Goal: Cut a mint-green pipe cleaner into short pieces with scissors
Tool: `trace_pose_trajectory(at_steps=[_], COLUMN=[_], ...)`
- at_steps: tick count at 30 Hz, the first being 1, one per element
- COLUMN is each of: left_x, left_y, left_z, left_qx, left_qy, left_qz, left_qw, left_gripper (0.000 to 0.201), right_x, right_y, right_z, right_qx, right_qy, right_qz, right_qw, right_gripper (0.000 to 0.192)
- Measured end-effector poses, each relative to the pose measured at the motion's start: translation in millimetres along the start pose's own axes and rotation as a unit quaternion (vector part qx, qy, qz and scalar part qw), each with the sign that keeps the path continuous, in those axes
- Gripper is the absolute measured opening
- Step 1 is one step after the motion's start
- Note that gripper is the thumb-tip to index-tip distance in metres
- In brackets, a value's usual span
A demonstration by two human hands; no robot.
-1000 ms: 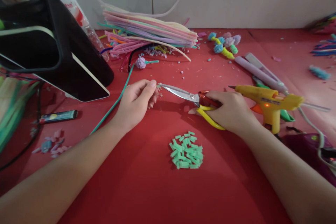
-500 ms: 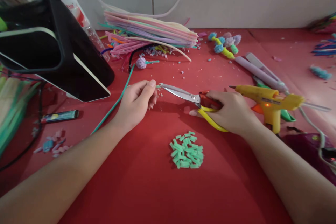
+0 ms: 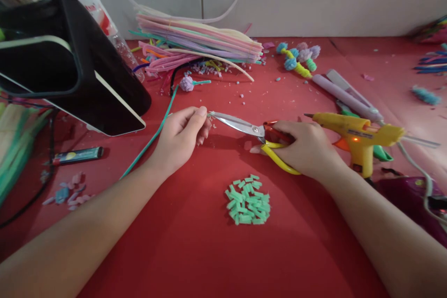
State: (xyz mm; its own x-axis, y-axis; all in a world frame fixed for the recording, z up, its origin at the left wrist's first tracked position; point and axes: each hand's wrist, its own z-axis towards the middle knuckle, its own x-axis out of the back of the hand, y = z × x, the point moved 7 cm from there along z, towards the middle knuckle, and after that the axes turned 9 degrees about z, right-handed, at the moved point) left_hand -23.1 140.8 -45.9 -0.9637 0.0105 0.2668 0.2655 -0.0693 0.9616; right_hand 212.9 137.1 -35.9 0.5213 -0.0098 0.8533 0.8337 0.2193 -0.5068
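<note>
- Left hand (image 3: pixel 181 137) mid-scene, thumb and forefinger pinched on the end of a long green pipe cleaner (image 3: pixel 153 136); other fingers curled under.
- Right hand (image 3: pixel 307 149) just right of it, fingers through the handles of the scissors (image 3: pixel 256 137), closed around them; blades look nearly shut, tips touching the pinched end at the left fingertips.
- Red table (image 3: pixel 195 251) fills the whole view, littered with small scraps.
- Black stand (image 3: pixel 80 70) far left, tilted, biggest object on the table; clear bottle with red label (image 3: pixel 101 14) behind it.
- Bundle of pastel pipe cleaners (image 3: pixel 199 39) far centre, lying flat against the wall, loose ones spilling out on the near side.
- Green pipe cleaner runs from the left fingertips under the hand and off toward near left, lying on the table.
- Yellow glue gun (image 3: pixel 352 137) right of the right hand, propped up, nozzle pointing left, small red light on.
- Lilac flat tool (image 3: pixel 344 95) beyond the glue gun, lying diagonally.
- Pile of short green cut pieces (image 3: pixel 248 199) near centre, between both forearms, touching neither.
- Pom-pom flower piece (image 3: pixel 296 58) far centre-right, blue, lilac and yellow.
- Lighter (image 3: pixel 78 154) near left, lying flat beneath the stand.
- Small lilac bud with green stem (image 3: pixel 190 83) just near of the bundle.
</note>
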Motion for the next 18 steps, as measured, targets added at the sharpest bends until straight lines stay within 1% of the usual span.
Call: trace_pose_trajectory(at_steps=[8,13,18], left_x=[1.1,1.3,0.6], left_y=[-0.1,-0.3,-0.9], left_z=[0.1,-0.7,-0.2], left_qx=[-0.003,0.003,-0.002], left_qy=[0.001,0.003,0.003], left_qz=[0.003,0.007,-0.002], left_qw=[1.0,1.0,1.0], left_gripper=[0.034,0.035,0.034], right_x=[2.4,1.8,1.9], right_y=[1.3,-0.9,-2.5], right_z=[-1.7,-2.1,-1.2], right_qx=[-0.004,-0.006,0.008], right_qy=[0.008,-0.008,0.004], right_qz=[0.0,0.009,0.003], right_qw=[1.0,1.0,1.0], right_gripper=[0.065,0.067,0.068])
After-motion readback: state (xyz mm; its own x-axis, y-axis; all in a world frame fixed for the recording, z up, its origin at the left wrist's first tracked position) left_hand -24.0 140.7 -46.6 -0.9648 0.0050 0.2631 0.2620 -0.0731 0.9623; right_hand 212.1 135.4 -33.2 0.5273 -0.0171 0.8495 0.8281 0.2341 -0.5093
